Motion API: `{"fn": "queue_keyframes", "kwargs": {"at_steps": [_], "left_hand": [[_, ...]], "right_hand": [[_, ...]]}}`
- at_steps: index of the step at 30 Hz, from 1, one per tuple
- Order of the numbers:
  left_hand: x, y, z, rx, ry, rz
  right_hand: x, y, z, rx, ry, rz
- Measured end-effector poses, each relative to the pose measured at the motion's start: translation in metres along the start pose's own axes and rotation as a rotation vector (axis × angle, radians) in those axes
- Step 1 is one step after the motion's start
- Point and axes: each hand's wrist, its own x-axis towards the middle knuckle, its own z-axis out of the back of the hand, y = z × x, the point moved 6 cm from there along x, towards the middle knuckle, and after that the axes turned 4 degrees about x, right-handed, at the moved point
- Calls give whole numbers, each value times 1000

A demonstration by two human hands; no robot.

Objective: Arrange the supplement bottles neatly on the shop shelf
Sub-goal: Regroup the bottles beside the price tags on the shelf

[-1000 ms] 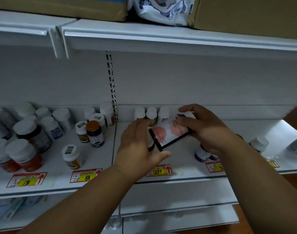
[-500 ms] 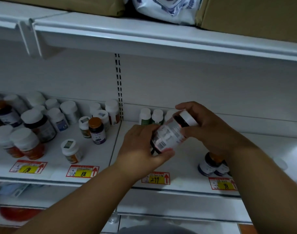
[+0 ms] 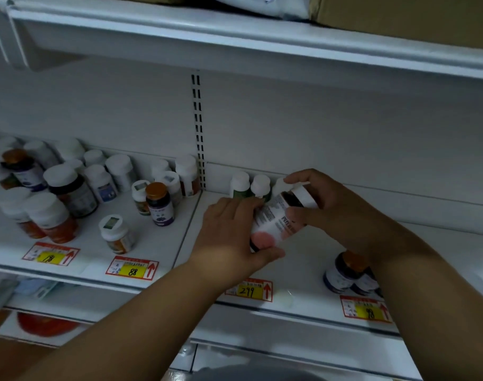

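Both hands hold one supplement bottle (image 3: 276, 221) tilted above the right bay of the shelf (image 3: 303, 259): the left hand (image 3: 232, 237) cups its base, the right hand (image 3: 333, 207) pinches near its white cap (image 3: 303, 196). This looks like the orienting step before placing. Next, the bottle likely needs standing upright, label outward, beside the row of white-capped bottles (image 3: 251, 185) at the back wall, without knocking them. Compared with half a second ago, the label's pink patch has turned toward the camera and the view has shifted, showing more of the orange-capped bottles (image 3: 344, 273) at the front right.
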Motion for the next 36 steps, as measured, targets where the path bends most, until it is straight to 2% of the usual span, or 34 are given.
{"fn": "queue_keyframes", "kwargs": {"at_steps": [4,8,12,18,25,27,29,31,33,36], "left_hand": [[-1,21,-6,115,79,-9],[0,45,-24,243,338,-116],[4,52,-34,152,476,-142],[3,71,-30,189,467,-182],[1,76,-32,151,577,-174],[2,75,-27,142,538,-181],[6,72,-20,123,449,-190],[9,70,-16,100,384,-189],[12,68,-13,122,344,-186],[15,64,-9,121,320,-182]], "right_hand": [[-4,-1,5,-256,-75,-12],[-3,-19,-16,-566,-92,-74],[1,-42,-54,-595,-50,-143],[10,-42,-97,-617,-76,-150],[3,-43,-102,-569,-93,-185],[2,-41,-91,-397,-176,-180],[11,-43,-66,-246,-366,-145],[29,-52,-38,-335,-495,-192],[54,-64,-21,-502,-465,-301],[83,-77,-11,-662,-356,-356]]}}
